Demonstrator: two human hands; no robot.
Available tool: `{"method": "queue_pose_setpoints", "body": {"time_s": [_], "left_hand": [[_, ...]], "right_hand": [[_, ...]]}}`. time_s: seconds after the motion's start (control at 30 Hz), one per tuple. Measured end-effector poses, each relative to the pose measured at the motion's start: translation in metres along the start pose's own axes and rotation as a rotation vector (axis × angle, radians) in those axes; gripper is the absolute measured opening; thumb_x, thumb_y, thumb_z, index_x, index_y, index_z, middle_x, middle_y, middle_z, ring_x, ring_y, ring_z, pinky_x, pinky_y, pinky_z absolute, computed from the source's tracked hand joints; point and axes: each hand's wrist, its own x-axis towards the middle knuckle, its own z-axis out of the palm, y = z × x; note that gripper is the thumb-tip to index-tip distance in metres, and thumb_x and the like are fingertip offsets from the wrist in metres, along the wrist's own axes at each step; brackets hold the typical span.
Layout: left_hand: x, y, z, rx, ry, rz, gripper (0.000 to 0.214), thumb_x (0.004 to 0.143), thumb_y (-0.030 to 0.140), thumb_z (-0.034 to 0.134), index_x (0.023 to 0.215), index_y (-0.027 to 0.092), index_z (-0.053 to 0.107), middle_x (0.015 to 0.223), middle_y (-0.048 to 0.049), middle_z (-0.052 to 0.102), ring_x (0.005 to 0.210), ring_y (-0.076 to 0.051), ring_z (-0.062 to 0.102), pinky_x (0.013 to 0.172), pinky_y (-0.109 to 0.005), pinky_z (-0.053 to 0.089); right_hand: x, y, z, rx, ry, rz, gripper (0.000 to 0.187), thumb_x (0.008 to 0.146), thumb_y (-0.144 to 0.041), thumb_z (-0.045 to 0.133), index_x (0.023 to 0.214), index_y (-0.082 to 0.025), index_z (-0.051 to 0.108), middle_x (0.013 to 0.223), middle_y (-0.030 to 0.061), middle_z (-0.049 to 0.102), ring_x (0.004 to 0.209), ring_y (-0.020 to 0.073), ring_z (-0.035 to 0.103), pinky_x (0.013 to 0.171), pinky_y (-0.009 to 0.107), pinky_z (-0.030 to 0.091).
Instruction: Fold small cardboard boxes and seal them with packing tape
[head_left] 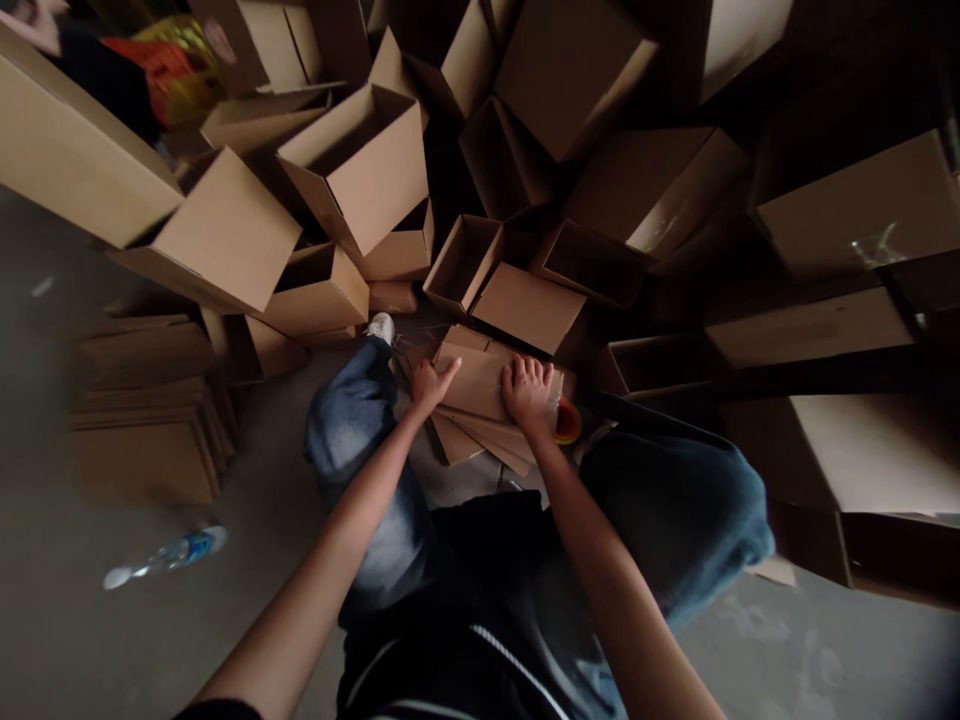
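At the far left, a stack of flattened cardboard sheets [142,420] lies on the concrete floor [90,610], with a plastic water bottle [176,550] on its side nearby. Next come a denim-clad leg [352,425] and a white sneaker [380,328], just beside the left hand [433,385]. Its fingers [448,370] are open and spread, not gripping, and rest at the edge of a cardboard blank [476,380]. That blank lies on a loose pile of similar sheets [480,440] in front of the person. The right hand [529,390] presses on the same blank, its fingers also open. Holding both hands flat and apart spreads the pressure and steadies the board. Just right of it sits a red-and-yellow object [568,422], partly hidden. Open cardboard boxes [840,340] crowd the far right.
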Motion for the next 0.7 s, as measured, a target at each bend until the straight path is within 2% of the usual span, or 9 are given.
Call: {"method": "queue_pose_setpoints", "body": {"time_s": [0.23,0.43,0.7], "left_hand": [[-0.0007,0.0,0.0,-0.006,0.006,-0.007,0.073,0.086,0.072,0.057,0.112,0.005,0.067,0.115,-0.0264,0.07,0.117,-0.036,0.064,0.094,-0.036,0.047],[-0.0006,0.0001,0.0003,0.007,-0.008,-0.02,0.076,0.086,0.074,0.055,0.116,0.005,0.065,0.117,-0.0271,0.069,0.119,-0.037,0.063,0.096,-0.038,0.046],[-0.0008,0.0014,-0.0003,0.002,-0.005,-0.03,0.075,0.086,0.073,0.057,0.114,0.003,0.066,0.116,-0.0276,0.069,0.119,-0.036,0.063,0.095,-0.036,0.046]], "right_hand": [[0.0,-0.0004,-0.0002,-0.009,-0.002,0.002,0.044,0.102,-0.032,0.032,0.129,-0.013,0.061,0.126,0.0156,0.068,0.122,0.0286,0.055,0.117,0.054,0.022],[0.0004,-0.0007,0.0001,-0.004,0.001,0.01,0.044,0.102,-0.032,0.031,0.129,-0.013,0.061,0.127,0.0157,0.067,0.123,0.0295,0.054,0.116,0.055,0.023],[0.0003,-0.0016,-0.0017,-0.003,-0.005,0.008,0.045,0.103,-0.033,0.031,0.129,-0.014,0.062,0.127,0.0152,0.068,0.122,0.0291,0.054,0.117,0.053,0.021]]}}
